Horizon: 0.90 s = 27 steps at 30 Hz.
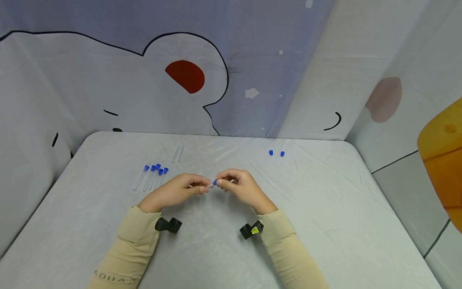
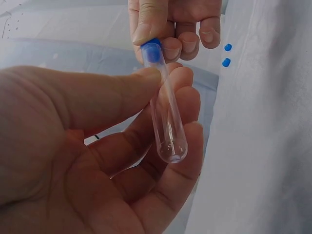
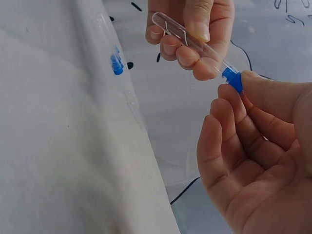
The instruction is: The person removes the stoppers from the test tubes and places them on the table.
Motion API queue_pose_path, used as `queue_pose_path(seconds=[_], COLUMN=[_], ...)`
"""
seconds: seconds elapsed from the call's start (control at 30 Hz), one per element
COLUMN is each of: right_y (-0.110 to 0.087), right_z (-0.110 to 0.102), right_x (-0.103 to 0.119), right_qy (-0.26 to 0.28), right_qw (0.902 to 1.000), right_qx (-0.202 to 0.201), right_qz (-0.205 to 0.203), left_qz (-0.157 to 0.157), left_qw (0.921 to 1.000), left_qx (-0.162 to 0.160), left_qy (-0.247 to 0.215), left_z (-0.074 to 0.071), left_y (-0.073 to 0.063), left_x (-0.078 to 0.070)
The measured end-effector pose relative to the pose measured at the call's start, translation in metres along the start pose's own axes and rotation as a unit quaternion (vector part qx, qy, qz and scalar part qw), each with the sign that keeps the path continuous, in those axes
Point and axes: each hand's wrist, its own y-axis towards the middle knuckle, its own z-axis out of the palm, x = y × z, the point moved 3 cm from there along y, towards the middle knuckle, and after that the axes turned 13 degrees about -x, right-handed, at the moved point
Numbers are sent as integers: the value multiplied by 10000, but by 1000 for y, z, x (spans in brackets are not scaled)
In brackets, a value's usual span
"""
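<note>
Between thumb and fingers, my left hand [image 1: 180, 189] pinches a clear test tube [image 2: 168, 114] with a rounded bottom. My right hand [image 1: 242, 188] pinches the blue cap [image 3: 234, 79] at the tube's mouth, thumb on one side and fingertips on the other. The cap's narrower part sits inside the tube's opening. Both hands meet in front of the body, over the middle of the table. In the right wrist view the tube slants, its rounded end up beside the left fingers.
Several blue-capped test tubes [image 1: 147, 178] lie on the white table [image 1: 325, 224] left of the hands. Behind them lie two uncapped tubes [image 1: 178, 154]. Two loose blue caps [image 1: 271, 153] rest at the back right. A printed cloth [image 1: 267, 72] hangs behind the table.
</note>
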Motion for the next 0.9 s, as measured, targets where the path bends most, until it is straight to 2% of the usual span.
queue_pose_path(seconds=[0.2,0.33,0.6,0.9], right_y=[-1,-1,-3,-4], right_z=[0,0,1,9], right_x=[-2,-2,-1,5], right_qy=[89,64,-66,-246], right_qw=[9998,9999,9979,9918], right_qx=[148,116,-622,-1193], right_qz=[-25,-111,-174,-395], left_qz=[146,98,-162,-331], left_qw=[9999,9999,9982,9967], left_qx=[27,-22,-525,-696], left_qy=[51,63,219,249], left_z=[0,0,0,0], left_y=[-1,-1,1,2], left_x=[0,0,-1,-1])
